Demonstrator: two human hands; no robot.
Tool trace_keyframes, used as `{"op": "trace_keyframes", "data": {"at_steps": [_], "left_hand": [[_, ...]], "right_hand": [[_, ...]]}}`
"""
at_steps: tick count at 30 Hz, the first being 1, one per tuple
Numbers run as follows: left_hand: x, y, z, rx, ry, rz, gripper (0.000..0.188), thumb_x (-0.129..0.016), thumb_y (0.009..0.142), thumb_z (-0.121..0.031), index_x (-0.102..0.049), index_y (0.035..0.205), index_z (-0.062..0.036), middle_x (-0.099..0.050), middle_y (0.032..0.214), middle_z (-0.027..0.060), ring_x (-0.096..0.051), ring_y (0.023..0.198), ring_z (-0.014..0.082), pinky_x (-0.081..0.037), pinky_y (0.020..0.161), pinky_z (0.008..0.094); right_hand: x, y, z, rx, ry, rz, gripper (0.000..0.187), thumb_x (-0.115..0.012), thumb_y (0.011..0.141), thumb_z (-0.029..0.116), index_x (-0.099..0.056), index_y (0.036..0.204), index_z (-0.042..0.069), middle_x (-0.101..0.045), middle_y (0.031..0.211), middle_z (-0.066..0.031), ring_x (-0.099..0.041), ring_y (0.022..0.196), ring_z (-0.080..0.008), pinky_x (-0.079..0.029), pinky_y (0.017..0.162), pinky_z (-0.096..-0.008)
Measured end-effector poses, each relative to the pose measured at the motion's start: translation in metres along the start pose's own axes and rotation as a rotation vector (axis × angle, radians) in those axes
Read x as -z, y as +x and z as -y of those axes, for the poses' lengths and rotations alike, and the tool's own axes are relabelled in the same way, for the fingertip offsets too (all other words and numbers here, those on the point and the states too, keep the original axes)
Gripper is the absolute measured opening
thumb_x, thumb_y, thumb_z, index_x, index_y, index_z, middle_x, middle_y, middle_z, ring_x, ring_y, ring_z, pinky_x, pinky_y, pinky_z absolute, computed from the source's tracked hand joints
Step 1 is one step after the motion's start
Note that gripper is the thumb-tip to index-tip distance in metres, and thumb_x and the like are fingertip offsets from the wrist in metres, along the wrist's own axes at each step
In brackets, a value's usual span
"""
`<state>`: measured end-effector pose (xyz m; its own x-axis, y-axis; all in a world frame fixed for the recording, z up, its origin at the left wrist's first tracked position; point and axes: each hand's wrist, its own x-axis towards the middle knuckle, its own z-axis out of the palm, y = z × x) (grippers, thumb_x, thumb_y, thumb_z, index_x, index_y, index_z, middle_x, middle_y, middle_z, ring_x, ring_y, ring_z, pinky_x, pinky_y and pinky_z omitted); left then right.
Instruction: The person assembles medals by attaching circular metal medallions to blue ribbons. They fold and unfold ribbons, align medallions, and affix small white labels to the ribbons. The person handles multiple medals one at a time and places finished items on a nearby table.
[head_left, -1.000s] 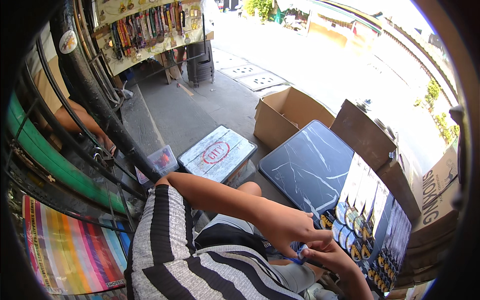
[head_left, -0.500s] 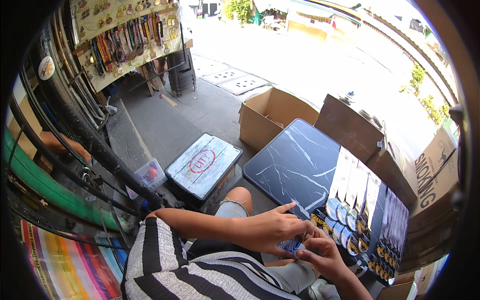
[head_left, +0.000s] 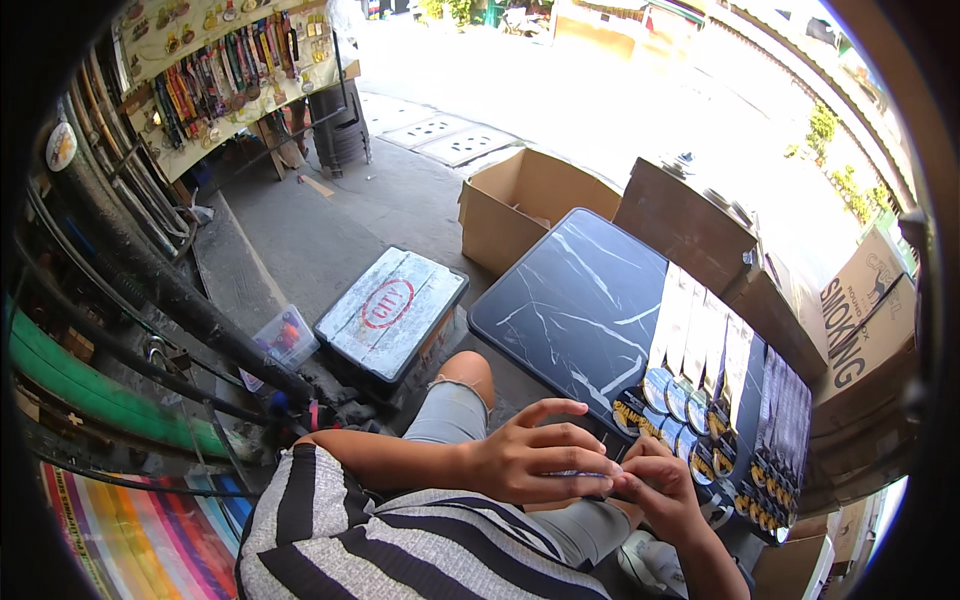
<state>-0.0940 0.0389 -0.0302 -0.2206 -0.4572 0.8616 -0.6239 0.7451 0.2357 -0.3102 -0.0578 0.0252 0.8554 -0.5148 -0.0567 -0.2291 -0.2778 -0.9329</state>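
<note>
My left hand (head_left: 545, 455) and my right hand (head_left: 655, 480) meet over my lap, fingertips touching. Both are closed in a pinch around something small that the fingers hide; only a thin pale bluish edge shows. The left forefinger is raised and bent away from the pinch. Close beyond the right hand, several round medals (head_left: 675, 404) in blue, white, black and gold lie in rows on a dark marbled table (head_left: 560, 300). Their pale ribbons (head_left: 697, 335) stretch to the far side. Smaller medals (head_left: 765, 500) with dark grey ribbons (head_left: 784, 410) lie at the table's right end.
Left of the table stands a lidded box (head_left: 390, 310) with a whitish wood-look top, beside a clear plastic tub (head_left: 285, 340). Cardboard boxes (head_left: 530, 200) stand behind and right of the table. A display board (head_left: 235, 85) hung with medals is at far left, behind dark metal bars (head_left: 190, 290).
My fingers have drawn together over the small blue item, which showed between them before. The view has shifted slightly. Another person's hand at the far left has gone out of sight.
</note>
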Motion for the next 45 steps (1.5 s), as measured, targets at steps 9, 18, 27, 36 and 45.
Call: {"op": "trace_keyframes", "data": {"at_steps": [9,18,27,36,45], "left_hand": [[-0.001,0.010,0.005,-0.204,0.076,-0.003,0.014,-0.068,0.087,-0.017,-0.074,0.100,-0.0187,-0.066,0.108,-0.0069,-0.063,0.105,0.0110,-0.030,0.115,0.0520],[-0.013,0.011,0.003,-0.262,0.114,-0.061,0.006,-0.068,0.086,-0.019,-0.071,0.083,-0.0166,-0.066,0.099,-0.0085,-0.063,0.106,0.0098,-0.027,0.116,0.0531],[-0.001,0.013,0.007,-0.352,0.160,-0.070,0.009,-0.068,0.087,-0.020,-0.073,0.092,-0.0151,-0.069,0.104,-0.0072,-0.063,0.109,0.0099,-0.028,0.115,0.0526],[0.017,0.028,0.014,-0.281,0.161,-0.073,0.021,-0.072,0.085,-0.024,-0.073,0.104,-0.0157,-0.068,0.112,-0.0063,-0.065,0.106,0.0093,-0.029,0.114,0.0488],[0.007,0.002,0.056,0.598,-0.721,0.100,0.124,-0.077,0.052,-0.079,-0.043,0.142,-0.0005,-0.054,0.137,0.0155,-0.053,0.128,0.0277,-0.037,0.110,0.0439]], "right_hand": [[0.001,-0.012,0.000,-0.043,0.024,0.023,0.017,-0.069,0.092,0.018,-0.075,0.091,0.002,-0.057,0.080,-0.0025,-0.050,0.080,-0.0130,-0.037,0.073,-0.0290],[0.000,-0.016,-0.007,-0.094,0.186,0.014,0.015,-0.071,0.091,0.015,-0.075,0.092,0.001,-0.057,0.083,-0.0034,-0.050,0.082,-0.0119,-0.038,0.074,-0.0264],[0.000,-0.019,0.003,-0.034,0.047,-0.001,0.016,-0.072,0.090,0.016,-0.074,0.092,0.000,-0.058,0.082,-0.0045,-0.052,0.082,-0.0136,-0.039,0.074,-0.0292],[-0.001,0.002,0.031,0.059,0.033,-0.016,0.019,-0.067,0.094,0.016,-0.070,0.091,-0.003,-0.054,0.086,-0.0042,-0.049,0.082,-0.0121,-0.040,0.075,-0.0277],[0.035,0.063,0.059,0.682,0.161,0.012,0.027,-0.059,0.100,0.024,-0.068,0.117,0.006,-0.062,0.107,-0.0105,-0.062,0.097,-0.0180,-0.052,0.084,-0.0308]]}}
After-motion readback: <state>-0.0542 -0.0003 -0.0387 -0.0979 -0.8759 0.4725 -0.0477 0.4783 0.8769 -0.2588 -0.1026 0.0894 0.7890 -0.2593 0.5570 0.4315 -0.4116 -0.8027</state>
